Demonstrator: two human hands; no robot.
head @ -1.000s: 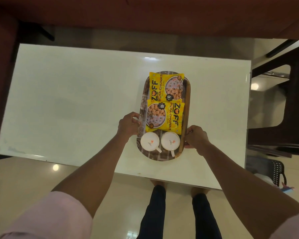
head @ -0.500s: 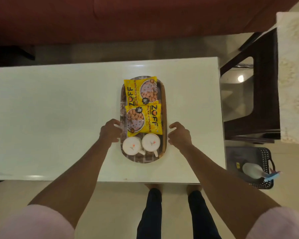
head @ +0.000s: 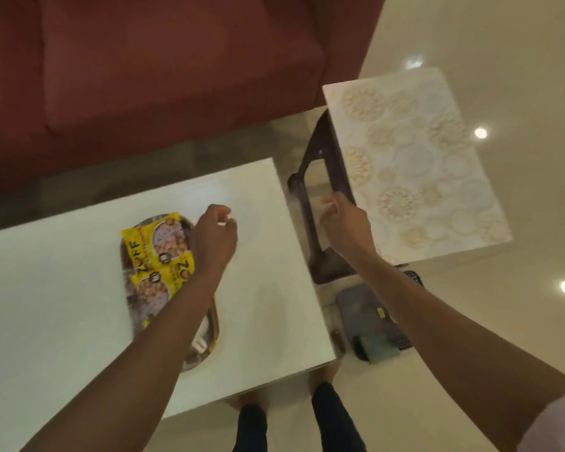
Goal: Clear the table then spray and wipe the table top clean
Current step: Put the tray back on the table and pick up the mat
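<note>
The person's legs (head: 307,425) in dark trousers stand at the near edge of the white table (head: 62,305), feet just under its corner. On the table, nearer its right end, lies an oval tray (head: 214,324) w/ two yellow snack packets (head: 157,256) overlapping on its far half; a white cup (head: 200,342) shows only in part on the tray's near half, mostly hidden by the left forearm crossing over it. Left hand (head: 214,236) hangs over the table just right of the tray's far end, fingers loosely curled, holding nothing, not touching tray or packets. Right hand (head: 346,223) is past the table's right edge, in the air in front of a dark chair (head: 310,197), fingers relaxed and bent, empty; pic is motion-blurred so finer finger detail can't be told. On the floor right of the table, near its near corner, sits a dark basket (head: 369,321); contents unclear. Beyond the chair, right of the table, is a side table w/ a pale patterned top (head: 415,164). Along the table's far side runs a dark red sofa (head: 160,76).
</note>
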